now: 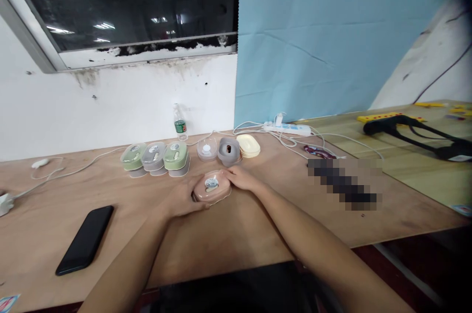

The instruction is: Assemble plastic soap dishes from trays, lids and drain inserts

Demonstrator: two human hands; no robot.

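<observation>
The left hand (182, 200) curves round the near left side of a pink rounded plastic container with a clear glossy cover (213, 187), thumb along the front edge. The fingers of the right hand (238, 176) are set narrow against its far right corner. Held between the two hands, the container sits low at the counter (221, 244), in front of the person; whether its base is fully down I cannot tell. Gripping from opposite sides probably steadies it and leaves the round label on top uncovered.

Just behind stand a clear plastic dish-like piece (207, 149), a grey open plastic container (225, 155) with something dark inside, and a stack of cream-yellow shallow plastic pieces (249, 146), apparently grouped within easy reach. To their left, two green-topped containers and a grey-topped one form a tight row (155, 155), each seemingly stacked on a grey one, likely to save room.

Farther out, a clear bottle with a green label (180, 123) stands by the wall, a white power strip (289, 129) lies at the back, and a black phone (85, 240) rests on the left, well apart from the hands.
</observation>
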